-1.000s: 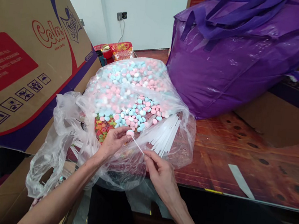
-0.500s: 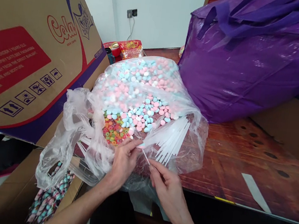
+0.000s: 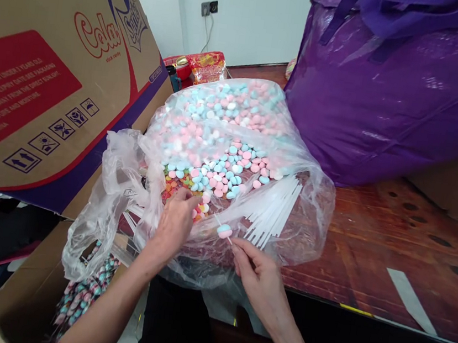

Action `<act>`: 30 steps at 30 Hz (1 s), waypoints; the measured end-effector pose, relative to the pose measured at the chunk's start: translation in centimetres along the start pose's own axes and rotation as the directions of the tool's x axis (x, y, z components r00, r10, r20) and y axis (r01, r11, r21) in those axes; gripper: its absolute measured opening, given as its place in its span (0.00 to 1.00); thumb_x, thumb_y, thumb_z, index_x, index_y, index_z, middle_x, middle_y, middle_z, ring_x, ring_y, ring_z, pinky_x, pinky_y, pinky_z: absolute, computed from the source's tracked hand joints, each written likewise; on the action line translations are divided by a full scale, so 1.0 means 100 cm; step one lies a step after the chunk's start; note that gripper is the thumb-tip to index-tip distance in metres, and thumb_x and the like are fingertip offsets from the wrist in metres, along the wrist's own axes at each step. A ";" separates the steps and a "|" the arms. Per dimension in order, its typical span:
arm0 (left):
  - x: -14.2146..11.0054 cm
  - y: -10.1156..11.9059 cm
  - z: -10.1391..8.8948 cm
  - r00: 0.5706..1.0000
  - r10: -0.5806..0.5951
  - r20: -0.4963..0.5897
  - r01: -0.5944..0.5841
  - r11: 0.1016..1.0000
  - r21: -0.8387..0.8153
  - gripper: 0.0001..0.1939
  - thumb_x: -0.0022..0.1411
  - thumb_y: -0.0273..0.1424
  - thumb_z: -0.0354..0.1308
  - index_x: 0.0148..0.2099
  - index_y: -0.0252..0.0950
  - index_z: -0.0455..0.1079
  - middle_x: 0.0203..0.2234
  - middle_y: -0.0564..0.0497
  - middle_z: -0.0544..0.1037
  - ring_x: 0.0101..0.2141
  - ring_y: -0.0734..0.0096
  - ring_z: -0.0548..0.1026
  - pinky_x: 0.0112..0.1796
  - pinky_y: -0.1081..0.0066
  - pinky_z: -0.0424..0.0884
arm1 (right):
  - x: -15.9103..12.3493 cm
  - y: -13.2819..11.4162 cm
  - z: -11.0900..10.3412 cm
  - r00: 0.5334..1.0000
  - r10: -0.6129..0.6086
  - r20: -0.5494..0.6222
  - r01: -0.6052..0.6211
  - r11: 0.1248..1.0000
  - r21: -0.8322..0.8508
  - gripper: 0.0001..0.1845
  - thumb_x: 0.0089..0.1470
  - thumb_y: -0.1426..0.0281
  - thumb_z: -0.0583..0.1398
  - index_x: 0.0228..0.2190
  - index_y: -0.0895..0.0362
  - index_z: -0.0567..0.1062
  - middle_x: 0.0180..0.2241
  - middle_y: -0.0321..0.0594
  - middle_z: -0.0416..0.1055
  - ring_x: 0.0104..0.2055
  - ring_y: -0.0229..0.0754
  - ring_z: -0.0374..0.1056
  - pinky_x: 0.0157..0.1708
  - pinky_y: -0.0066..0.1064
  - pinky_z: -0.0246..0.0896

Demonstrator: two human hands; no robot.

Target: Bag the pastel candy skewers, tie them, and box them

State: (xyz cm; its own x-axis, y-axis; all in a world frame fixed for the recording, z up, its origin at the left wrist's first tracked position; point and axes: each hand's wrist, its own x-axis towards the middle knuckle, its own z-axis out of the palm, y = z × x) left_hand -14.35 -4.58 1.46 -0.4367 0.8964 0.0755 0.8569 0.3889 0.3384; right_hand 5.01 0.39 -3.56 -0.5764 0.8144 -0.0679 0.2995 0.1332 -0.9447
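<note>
My right hand (image 3: 256, 269) pinches a thin white stick (image 3: 230, 240). Threaded on it are a blue candy (image 3: 224, 228) and a pink candy (image 3: 226, 234), pressed against each other, with the stick's tip showing past them. My left hand (image 3: 175, 218) is down at the pile of small coloured ring gummies (image 3: 171, 185), its fingers curled and thumb close to them; the fingertips are hidden, so anything in them does not show. Behind lie many pink and blue candies (image 3: 229, 166), partly under a clear plastic bag (image 3: 310, 220). A fan of white sticks (image 3: 276, 213) rests on the bag's right.
A large printed carton (image 3: 31, 114) leans in at the left. A purple bag (image 3: 371, 100) stands at the right on the wooden table (image 3: 363, 238). Below left, an open box holds candy sticks (image 3: 82, 298). A red packet (image 3: 208, 67) lies at the back.
A blue and a pink candy now show on the stick in my right hand. My left hand has left the stick and moved left to the ring gummies. The view has shifted.
</note>
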 end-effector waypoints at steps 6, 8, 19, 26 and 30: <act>0.013 -0.025 0.012 0.998 -0.059 -0.014 0.060 0.994 0.086 0.16 0.64 0.20 0.48 0.41 0.37 0.78 0.35 0.44 0.72 0.38 0.61 0.73 0.41 0.66 0.69 | -0.003 -0.006 0.006 0.999 -0.037 0.023 0.037 0.999 0.028 0.21 0.61 0.61 0.53 0.38 0.60 0.81 0.19 0.36 0.66 0.21 0.38 0.59 0.21 0.27 0.53; 0.013 -0.027 0.014 0.998 -0.059 -0.037 0.059 0.998 0.012 0.14 0.64 0.21 0.50 0.41 0.36 0.77 0.36 0.45 0.73 0.38 0.63 0.73 0.42 0.67 0.69 | -0.003 -0.007 0.006 0.999 -0.040 0.020 0.039 0.999 0.028 0.21 0.61 0.61 0.53 0.38 0.60 0.81 0.19 0.36 0.66 0.21 0.38 0.59 0.21 0.27 0.53; 0.013 -0.011 0.012 0.985 0.057 0.162 -0.094 0.967 0.235 0.15 0.66 0.24 0.52 0.51 0.34 0.74 0.44 0.40 0.76 0.48 0.55 0.72 0.50 0.61 0.67 | -0.003 -0.003 0.009 0.999 -0.044 0.018 0.044 0.999 0.017 0.21 0.61 0.60 0.53 0.38 0.61 0.81 0.19 0.35 0.65 0.21 0.38 0.58 0.21 0.27 0.52; 0.004 -0.013 0.009 0.988 0.034 0.153 -0.074 0.961 0.265 0.15 0.67 0.23 0.49 0.50 0.34 0.74 0.42 0.42 0.76 0.47 0.56 0.73 0.48 0.61 0.68 | -0.002 0.000 0.007 0.999 -0.033 0.007 0.033 0.999 0.013 0.21 0.61 0.60 0.53 0.37 0.60 0.80 0.18 0.33 0.62 0.21 0.37 0.57 0.21 0.27 0.52; -0.003 -0.017 0.010 0.990 0.060 0.124 -0.089 0.965 0.246 0.18 0.67 0.23 0.49 0.54 0.36 0.73 0.43 0.42 0.76 0.46 0.58 0.74 0.48 0.63 0.68 | -0.002 -0.001 0.008 0.999 -0.045 0.000 0.045 0.999 0.011 0.21 0.61 0.60 0.53 0.36 0.60 0.80 0.18 0.33 0.62 0.21 0.37 0.57 0.21 0.27 0.51</act>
State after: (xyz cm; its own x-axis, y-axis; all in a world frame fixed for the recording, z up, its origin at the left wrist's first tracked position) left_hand -15.40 -5.27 -0.08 -0.3471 0.9376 -0.0209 0.9335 0.3475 0.0887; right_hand 4.52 -0.22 -3.74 -0.5894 0.8075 -0.0253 0.2652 0.1638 -0.9502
